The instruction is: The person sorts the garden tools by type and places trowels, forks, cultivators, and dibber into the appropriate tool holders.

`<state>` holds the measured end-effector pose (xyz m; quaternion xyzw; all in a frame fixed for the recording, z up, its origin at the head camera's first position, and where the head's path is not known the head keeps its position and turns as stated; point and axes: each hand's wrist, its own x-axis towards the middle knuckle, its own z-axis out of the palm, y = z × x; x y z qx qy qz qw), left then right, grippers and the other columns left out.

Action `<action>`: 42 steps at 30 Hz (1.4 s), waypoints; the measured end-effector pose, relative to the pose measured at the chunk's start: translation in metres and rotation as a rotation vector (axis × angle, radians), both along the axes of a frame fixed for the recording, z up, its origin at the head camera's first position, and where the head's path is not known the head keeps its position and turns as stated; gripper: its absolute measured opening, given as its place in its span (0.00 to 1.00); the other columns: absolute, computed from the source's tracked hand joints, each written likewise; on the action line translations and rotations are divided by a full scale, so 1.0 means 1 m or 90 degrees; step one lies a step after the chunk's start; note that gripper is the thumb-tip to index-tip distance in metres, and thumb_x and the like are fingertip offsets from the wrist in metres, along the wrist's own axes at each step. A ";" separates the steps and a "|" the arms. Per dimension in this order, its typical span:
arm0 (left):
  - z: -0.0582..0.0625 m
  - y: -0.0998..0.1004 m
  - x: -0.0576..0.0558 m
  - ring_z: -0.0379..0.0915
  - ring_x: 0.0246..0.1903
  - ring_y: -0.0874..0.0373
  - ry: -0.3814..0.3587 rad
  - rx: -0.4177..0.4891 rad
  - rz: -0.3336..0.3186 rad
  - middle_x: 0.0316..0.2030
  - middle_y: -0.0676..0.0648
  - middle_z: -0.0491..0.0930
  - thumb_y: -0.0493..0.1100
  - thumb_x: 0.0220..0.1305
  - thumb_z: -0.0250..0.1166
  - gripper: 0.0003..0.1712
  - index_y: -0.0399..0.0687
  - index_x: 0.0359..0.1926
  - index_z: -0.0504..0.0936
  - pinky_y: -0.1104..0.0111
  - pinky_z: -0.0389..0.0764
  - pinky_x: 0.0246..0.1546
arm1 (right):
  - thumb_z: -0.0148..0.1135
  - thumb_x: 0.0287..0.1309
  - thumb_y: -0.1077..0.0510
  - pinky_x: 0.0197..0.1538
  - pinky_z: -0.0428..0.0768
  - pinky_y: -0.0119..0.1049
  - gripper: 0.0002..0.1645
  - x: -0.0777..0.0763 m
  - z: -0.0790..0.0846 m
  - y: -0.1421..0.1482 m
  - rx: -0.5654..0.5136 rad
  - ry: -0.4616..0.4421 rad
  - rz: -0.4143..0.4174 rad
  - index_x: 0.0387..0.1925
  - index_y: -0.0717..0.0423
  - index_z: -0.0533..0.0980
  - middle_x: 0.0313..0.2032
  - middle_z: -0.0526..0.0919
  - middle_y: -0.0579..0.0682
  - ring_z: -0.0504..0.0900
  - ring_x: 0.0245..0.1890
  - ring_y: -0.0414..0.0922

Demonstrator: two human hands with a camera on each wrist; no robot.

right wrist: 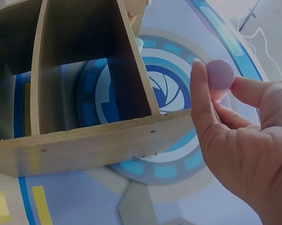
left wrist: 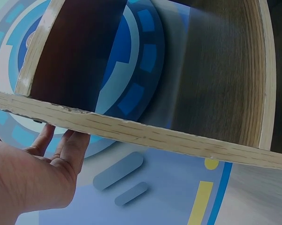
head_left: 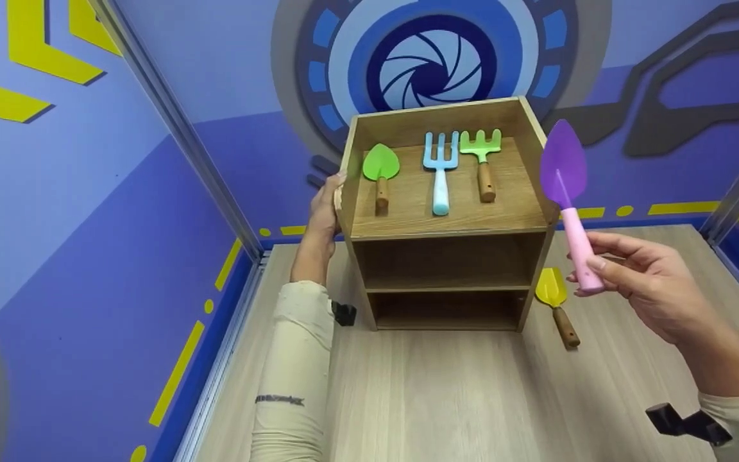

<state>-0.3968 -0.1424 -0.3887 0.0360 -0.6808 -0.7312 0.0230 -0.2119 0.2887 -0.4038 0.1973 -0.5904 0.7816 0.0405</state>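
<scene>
A wooden shelf unit (head_left: 446,290) stands in the middle, with a walled top. On that top lie a green hand trowel (head_left: 380,162), a light-blue garden fork (head_left: 440,186) and a green hand rake (head_left: 486,173). My left hand (head_left: 323,215) presses its fingers against the unit's left side panel (left wrist: 145,133). To the unit's right, my right hand (head_left: 655,282) pinches the pink handle of a purple hand trowel (head_left: 564,167) between thumb and fingers, blade pointing up. Only the handle's round end shows in the right wrist view. Below it, a yellow hand trowel (head_left: 555,298) lies beside the unit.
Two lower compartments (head_left: 453,262) of the unit face me. It stands on a light wood-grain surface (head_left: 440,391). Blue-purple printed wall panels (head_left: 228,64) rise behind and at the sides, with a metal edge strip (head_left: 215,372) along the left.
</scene>
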 end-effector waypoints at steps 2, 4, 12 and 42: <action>0.000 0.000 0.000 0.73 0.64 0.48 -0.001 -0.001 0.001 0.72 0.43 0.75 0.68 0.64 0.60 0.41 0.56 0.74 0.77 0.54 0.72 0.68 | 0.45 0.72 0.81 0.41 0.91 0.41 0.24 0.000 0.002 -0.003 0.014 -0.001 0.007 0.63 0.74 0.77 0.49 0.89 0.57 0.94 0.40 0.49; 0.000 0.000 0.001 0.73 0.65 0.48 -0.003 -0.004 0.002 0.72 0.44 0.75 0.68 0.64 0.60 0.41 0.57 0.74 0.77 0.53 0.72 0.69 | 0.45 0.72 0.81 0.42 0.91 0.40 0.25 -0.001 0.003 -0.006 0.020 -0.003 0.014 0.63 0.73 0.78 0.50 0.90 0.56 0.94 0.40 0.49; 0.000 -0.001 0.001 0.74 0.63 0.48 -0.002 0.005 -0.001 0.71 0.41 0.75 0.66 0.69 0.58 0.40 0.54 0.75 0.75 0.55 0.73 0.68 | 0.48 0.72 0.80 0.41 0.91 0.41 0.25 -0.004 0.000 -0.017 0.066 -0.007 0.043 0.62 0.67 0.80 0.48 0.90 0.53 0.93 0.42 0.45; -0.001 -0.001 0.003 0.74 0.62 0.50 0.007 -0.004 -0.006 0.71 0.41 0.75 0.66 0.70 0.57 0.40 0.55 0.76 0.74 0.56 0.73 0.67 | 0.59 0.74 0.69 0.43 0.91 0.37 0.28 -0.008 -0.032 -0.072 0.257 -0.066 0.170 0.65 0.87 0.66 0.44 0.91 0.42 0.91 0.42 0.39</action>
